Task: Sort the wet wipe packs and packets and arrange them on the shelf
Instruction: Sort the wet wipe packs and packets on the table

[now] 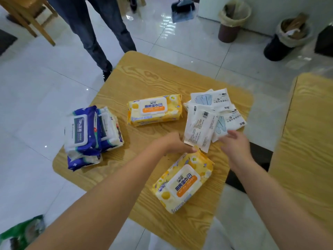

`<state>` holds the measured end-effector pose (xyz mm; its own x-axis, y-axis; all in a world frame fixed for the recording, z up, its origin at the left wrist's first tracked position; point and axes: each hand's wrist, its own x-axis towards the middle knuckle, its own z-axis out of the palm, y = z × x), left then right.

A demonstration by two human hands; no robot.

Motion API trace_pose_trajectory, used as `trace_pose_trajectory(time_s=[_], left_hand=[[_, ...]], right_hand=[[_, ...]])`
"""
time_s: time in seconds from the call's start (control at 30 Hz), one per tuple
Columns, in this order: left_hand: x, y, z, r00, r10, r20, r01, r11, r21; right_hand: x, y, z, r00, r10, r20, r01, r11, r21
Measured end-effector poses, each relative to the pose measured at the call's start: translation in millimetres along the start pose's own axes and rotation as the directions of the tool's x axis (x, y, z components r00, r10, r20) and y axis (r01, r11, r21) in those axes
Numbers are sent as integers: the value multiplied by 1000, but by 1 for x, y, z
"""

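On the small wooden table (144, 78), several flat white wet wipe packets (214, 109) lie fanned out at the right. My left hand (175, 142) pinches the lower corner of the nearest white packet (198, 129). My right hand (236, 144) rests its fingertips on the lower edge of a packet with a blue print (222, 126). One yellow wet wipe pack (155, 110) lies at the table's middle. A second yellow pack (183, 183) lies near me, under my hands. A stack of blue and white packs (86, 130) sits at the left edge.
A person in dark trousers (93, 29) stands just beyond the table's far left corner. A second wooden table (310, 141) stands to the right. Two lined bins (232, 20) (288, 38) stand by the far wall. A green pack (23, 231) shows at bottom left.
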<state>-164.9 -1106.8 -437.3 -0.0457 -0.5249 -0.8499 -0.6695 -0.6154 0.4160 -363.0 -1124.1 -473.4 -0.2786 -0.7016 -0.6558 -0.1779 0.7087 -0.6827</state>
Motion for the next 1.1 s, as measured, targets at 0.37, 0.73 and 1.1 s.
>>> trace_pose_trajectory(time_s=[0.37, 0.73, 1.1], left_hand=[[-32, -47, 16, 989, -74, 128, 42, 970, 238], [-17, -51, -68, 922, 111, -370, 91, 868, 488], [34, -19, -70, 666, 454, -592, -165, 863, 477]], right_hand=[[-119, 69, 44, 872, 312, 378, -346, 938, 25], [-81, 8, 111, 880, 206, 427, -278, 954, 113], [-23, 20, 45, 980, -135, -146, 36, 841, -540]])
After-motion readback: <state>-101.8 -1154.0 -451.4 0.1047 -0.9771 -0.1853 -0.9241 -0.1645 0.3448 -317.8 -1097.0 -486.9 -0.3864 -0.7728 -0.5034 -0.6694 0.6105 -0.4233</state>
